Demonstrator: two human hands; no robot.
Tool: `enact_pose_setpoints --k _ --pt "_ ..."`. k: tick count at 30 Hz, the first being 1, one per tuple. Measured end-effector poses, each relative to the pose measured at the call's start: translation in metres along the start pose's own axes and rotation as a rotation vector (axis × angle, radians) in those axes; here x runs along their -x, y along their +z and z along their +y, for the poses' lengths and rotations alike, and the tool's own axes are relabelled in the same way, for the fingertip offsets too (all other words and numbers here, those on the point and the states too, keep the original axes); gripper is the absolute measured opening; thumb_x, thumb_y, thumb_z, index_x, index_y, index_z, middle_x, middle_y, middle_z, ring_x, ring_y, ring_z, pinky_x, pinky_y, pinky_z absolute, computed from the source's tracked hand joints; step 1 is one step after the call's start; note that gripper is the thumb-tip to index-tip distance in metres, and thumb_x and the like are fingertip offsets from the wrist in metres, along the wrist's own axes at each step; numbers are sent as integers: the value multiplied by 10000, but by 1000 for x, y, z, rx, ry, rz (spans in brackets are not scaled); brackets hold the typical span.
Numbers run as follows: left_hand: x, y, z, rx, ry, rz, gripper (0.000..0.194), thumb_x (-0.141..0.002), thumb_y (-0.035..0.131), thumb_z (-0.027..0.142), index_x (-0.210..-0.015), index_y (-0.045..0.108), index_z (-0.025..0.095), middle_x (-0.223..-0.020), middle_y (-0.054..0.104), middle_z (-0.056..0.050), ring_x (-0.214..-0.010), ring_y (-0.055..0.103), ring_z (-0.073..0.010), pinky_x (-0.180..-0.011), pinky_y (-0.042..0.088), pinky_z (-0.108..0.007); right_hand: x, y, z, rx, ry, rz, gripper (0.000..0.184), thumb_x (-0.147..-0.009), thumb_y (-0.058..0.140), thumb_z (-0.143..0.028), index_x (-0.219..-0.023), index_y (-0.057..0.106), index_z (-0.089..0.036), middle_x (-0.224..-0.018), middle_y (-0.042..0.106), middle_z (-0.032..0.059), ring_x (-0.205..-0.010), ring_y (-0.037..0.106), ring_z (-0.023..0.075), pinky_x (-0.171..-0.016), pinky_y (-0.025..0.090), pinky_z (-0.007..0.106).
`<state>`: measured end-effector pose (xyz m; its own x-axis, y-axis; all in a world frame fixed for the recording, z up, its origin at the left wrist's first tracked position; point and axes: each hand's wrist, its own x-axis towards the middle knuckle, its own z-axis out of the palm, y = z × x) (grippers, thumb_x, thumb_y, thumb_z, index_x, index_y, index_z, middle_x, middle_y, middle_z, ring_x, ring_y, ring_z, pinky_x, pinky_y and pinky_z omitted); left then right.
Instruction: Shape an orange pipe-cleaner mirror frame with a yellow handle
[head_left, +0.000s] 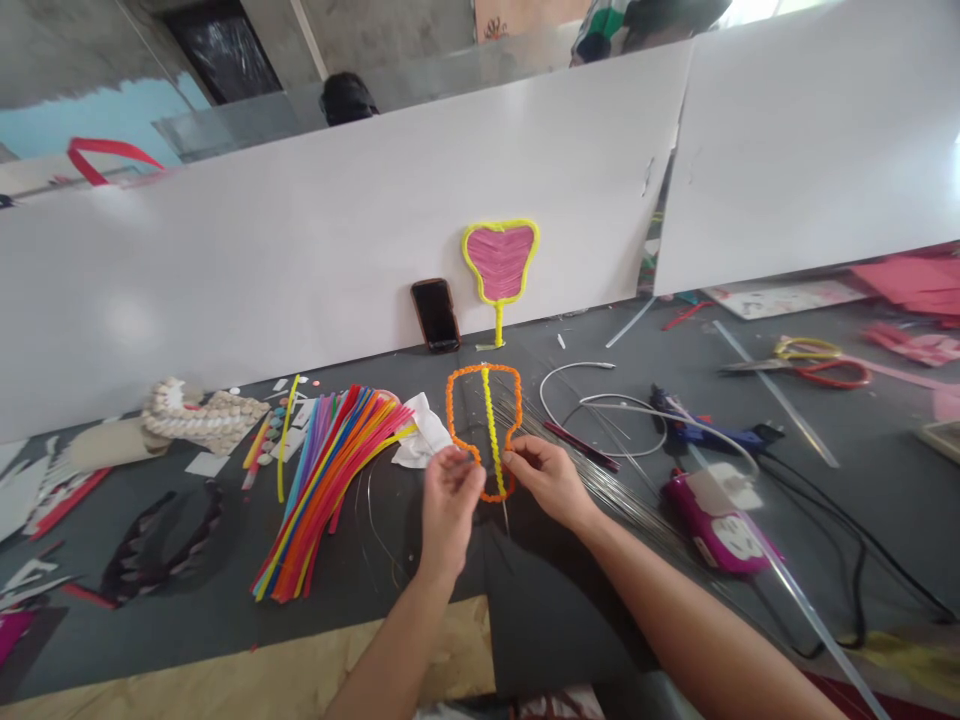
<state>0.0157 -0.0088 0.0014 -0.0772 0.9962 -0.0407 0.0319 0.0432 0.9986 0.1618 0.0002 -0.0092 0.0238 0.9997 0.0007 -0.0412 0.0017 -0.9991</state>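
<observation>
Held just above the dark table is an orange pipe-cleaner frame, wide at the top and narrowed lower down. A yellow twisted strip runs down its middle, and a thin wire end pokes out below. My left hand pinches the frame's lower left side. On the opposite side, the fingertips of my right hand grip the orange edge. Behind it, a pink shape with a yellow border stands on a yellow stem against the white board. A phone leans beside that shape.
Left of my hands lies a bundle of colourful pipe cleaners, near a crumpled white paper. Thin metal wires, a glue gun, a magenta power bank-like box and scissors are at right. A white board walls the back.
</observation>
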Motion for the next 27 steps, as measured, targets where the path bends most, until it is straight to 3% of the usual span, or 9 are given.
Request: enact_pose_setpoints --k 2,3,5,6,10,13,24,27 --pt "-6 -8 11 -265 305 194 307 -786 609 321 -1052 503 212 -1052 569 -71 -974 544 -191 -853 453 -347 1 1 1 5 18 6 217 -790 561 -387 -743 605 -180 -601 561 -18 -515 483 105 -490 397 223" --pt "-9 -11 18 -407 452 232 244 -794 602 300 -1010 535 208 -1031 581 -71 -978 527 -204 -888 424 -377 2 2 1 18 23 7 219 -793 557 -386 -770 619 -178 -607 567 -16 -506 472 102 -483 391 221" --pt "-15 -11 32 -650 642 104 85 -830 553 236 -890 608 215 -928 639 -50 -951 512 -216 -919 381 -412 4 3 3 43 16 -3 226 -803 544 -383 -811 636 -177 -613 573 -14 -498 458 99 -474 380 218" --pt "-18 -9 39 -748 680 26 119 -842 531 213 -899 635 224 -905 666 -39 -936 501 -220 -908 376 -416 5 4 4 54 7 -10 229 -808 538 -381 -821 641 -177 -617 575 -12 -502 457 100 -474 376 217" --pt "-31 8 54 -1022 643 -180 178 -826 547 194 -914 689 257 -817 703 -28 -923 475 -254 -835 350 -452 7 4 5 115 -39 -35 242 -834 509 -372 -845 650 -177 -643 582 -6 -536 474 106 -502 381 214" --pt "-36 17 55 -1102 598 -233 163 -814 568 203 -862 707 272 -751 685 -32 -906 490 -242 -817 328 -447 6 2 2 188 -81 -36 250 -851 487 -360 -850 657 -176 -650 590 -5 -560 490 110 -535 389 214" --pt "-36 21 54 -1110 656 -283 167 -802 562 160 -785 690 265 -741 700 -18 -915 494 -251 -845 288 -482 6 0 -1 304 -174 -60 236 -866 463 -310 -805 661 -197 -639 570 -12 -578 488 116 -569 381 222" --pt "-41 14 54 -1010 681 -167 156 -806 563 184 -867 677 271 -904 694 -37 -995 483 -269 -912 281 -507 2 -3 -1 218 -120 1 209 -848 496 -339 -816 640 -190 -645 577 -7 -576 490 118 -562 385 230"
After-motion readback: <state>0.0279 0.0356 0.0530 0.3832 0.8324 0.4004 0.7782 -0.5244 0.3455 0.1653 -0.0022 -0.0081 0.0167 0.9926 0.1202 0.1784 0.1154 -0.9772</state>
